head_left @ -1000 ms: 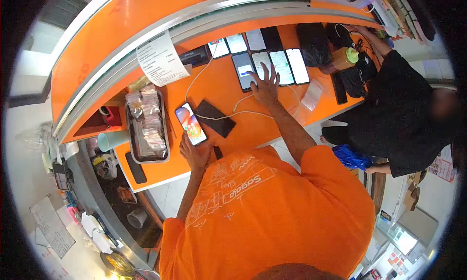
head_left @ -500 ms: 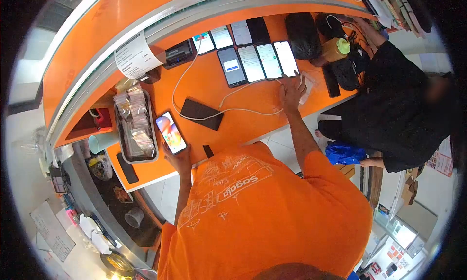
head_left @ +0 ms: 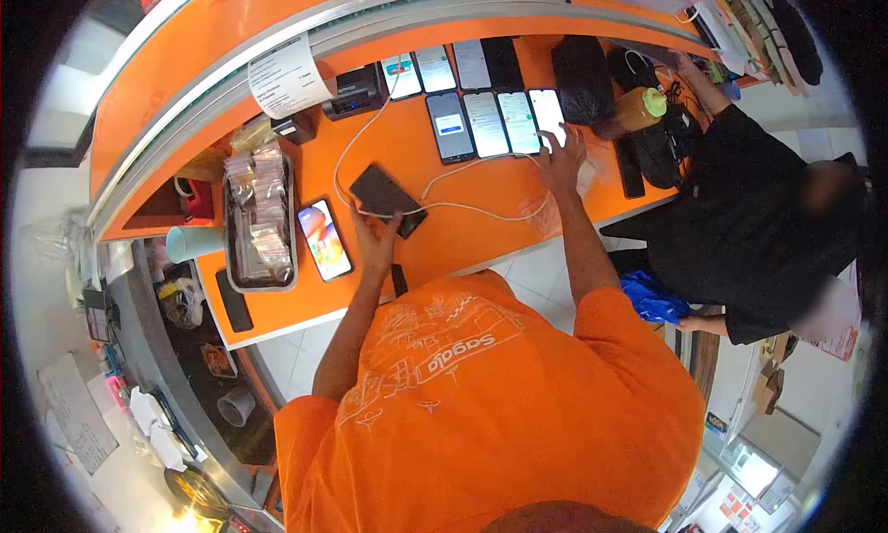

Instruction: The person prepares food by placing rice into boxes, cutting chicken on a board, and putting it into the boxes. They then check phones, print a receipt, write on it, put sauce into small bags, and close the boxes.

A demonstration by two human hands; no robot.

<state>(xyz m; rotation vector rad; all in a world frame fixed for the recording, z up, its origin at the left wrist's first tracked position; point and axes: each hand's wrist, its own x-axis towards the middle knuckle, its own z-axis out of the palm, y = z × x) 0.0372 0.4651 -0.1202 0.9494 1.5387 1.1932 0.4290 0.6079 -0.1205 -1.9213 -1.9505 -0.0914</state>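
My left hand (head_left: pixel 376 241) reaches over the counter with its fingers apart at the near edge of a dark phone (head_left: pixel 387 196). A white cable (head_left: pixel 462 205) runs across that phone. To the left of this hand lies a phone with a lit, colorful screen (head_left: pixel 324 241). My right hand (head_left: pixel 561 163) is open, its fingertips at the lower end of a phone with a white screen (head_left: pixel 548 112). Beside it in the same row are a phone with a green mark (head_left: pixel 518 124), a phone with a pale screen (head_left: pixel 486 126) and a phone showing a pop-up box (head_left: pixel 450 130).
At left stands a tray (head_left: pixel 293 255) of small packets, near a pale green cup (head_left: pixel 192 244). A printed receipt (head_left: pixel 287 77) hangs by a black printer (head_left: pixel 354 93). A bottle with a yellow-green cap (head_left: pixel 638 110) stands at right. A person in black (head_left: pixel 740 209) is beside the counter.
My left hand has let go of the phone with the colorful screen, which now lies on the counter, and has moved right to the dark phone. My right hand stays by the white-screen phone.
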